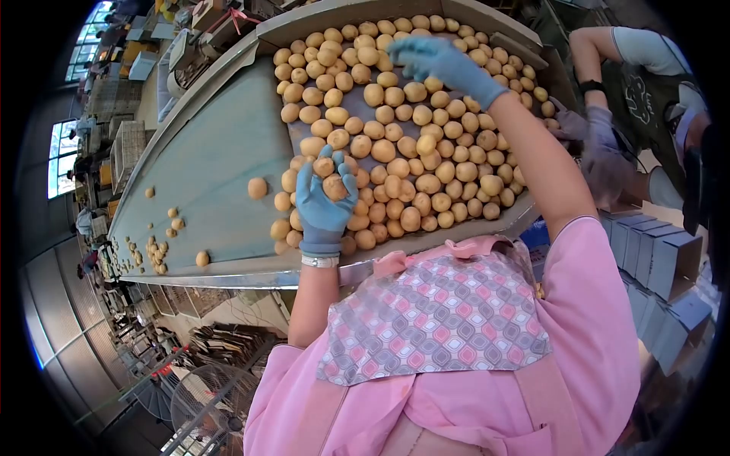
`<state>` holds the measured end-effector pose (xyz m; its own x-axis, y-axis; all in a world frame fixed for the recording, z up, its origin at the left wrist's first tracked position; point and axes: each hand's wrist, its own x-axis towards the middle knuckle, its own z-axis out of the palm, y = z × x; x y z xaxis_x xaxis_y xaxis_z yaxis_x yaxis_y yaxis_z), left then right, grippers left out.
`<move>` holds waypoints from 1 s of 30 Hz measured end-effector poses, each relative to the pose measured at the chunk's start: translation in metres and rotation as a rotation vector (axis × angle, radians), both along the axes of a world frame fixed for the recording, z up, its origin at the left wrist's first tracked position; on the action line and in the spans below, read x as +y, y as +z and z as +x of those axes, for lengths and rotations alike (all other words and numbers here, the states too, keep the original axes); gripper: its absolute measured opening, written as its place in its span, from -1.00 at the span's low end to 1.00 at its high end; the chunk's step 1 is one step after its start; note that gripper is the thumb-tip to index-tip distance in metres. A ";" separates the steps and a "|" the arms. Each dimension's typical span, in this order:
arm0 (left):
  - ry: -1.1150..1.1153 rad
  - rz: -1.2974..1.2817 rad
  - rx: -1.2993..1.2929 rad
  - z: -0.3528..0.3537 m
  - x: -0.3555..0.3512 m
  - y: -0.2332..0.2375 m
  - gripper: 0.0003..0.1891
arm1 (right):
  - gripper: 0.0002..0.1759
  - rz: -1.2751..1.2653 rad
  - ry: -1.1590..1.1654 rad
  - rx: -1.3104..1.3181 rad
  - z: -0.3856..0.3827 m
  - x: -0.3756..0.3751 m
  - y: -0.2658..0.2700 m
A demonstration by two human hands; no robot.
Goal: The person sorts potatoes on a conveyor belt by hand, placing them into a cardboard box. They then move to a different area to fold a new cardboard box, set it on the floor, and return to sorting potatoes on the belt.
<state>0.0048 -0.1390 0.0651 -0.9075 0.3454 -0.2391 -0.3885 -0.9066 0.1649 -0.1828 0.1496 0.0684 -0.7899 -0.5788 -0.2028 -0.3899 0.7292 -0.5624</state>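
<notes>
My left hand (324, 216), in a blue glove, is turned palm up with its fingers curled around potatoes (334, 187); at least two show in it. Farther up, my right hand (449, 67), gloved in blue too, reaches over the far side of the potato heap (414, 148). Its fingers stretch out to the left, a little smeared, and nothing shows in them. Many round yellow-brown potatoes cover the sorting surface (346, 102) beneath both hands.
A green conveyor belt (205, 152) runs off to the left, carrying scattered potatoes (157, 251). Metal side rails (228, 277) border it. At right stands a co-worker (646, 91), gloved hands near the heap. Cardboard boxes (658, 254) stack at lower right; a caged fan (217, 406) stands lower left.
</notes>
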 end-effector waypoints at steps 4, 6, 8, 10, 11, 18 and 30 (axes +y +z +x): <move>0.002 -0.003 0.034 -0.001 0.003 -0.004 -0.50 | -0.88 0.283 -0.056 0.502 0.045 -0.022 -0.072; 0.014 -0.021 0.052 0.002 -0.001 -0.004 -0.51 | -0.87 0.331 -0.073 0.466 0.044 -0.032 -0.075; 0.122 -0.674 0.220 0.008 0.003 -0.017 -0.52 | -0.81 0.234 -0.151 0.340 0.045 -0.031 -0.067; 0.144 -1.019 0.315 0.012 0.005 -0.020 -0.54 | -0.78 0.069 -0.151 0.352 0.053 -0.018 -0.050; 0.124 -1.038 0.335 0.011 0.004 -0.020 -0.55 | -0.77 -0.011 -0.151 0.365 0.051 -0.012 -0.045; 0.151 -0.254 -0.084 0.003 0.006 0.008 -0.51 | -0.73 0.224 -0.032 0.335 0.058 -0.020 -0.038; 0.143 -0.111 -0.171 0.003 0.009 0.016 -0.44 | -0.69 -0.033 -0.229 0.460 -0.039 0.005 0.022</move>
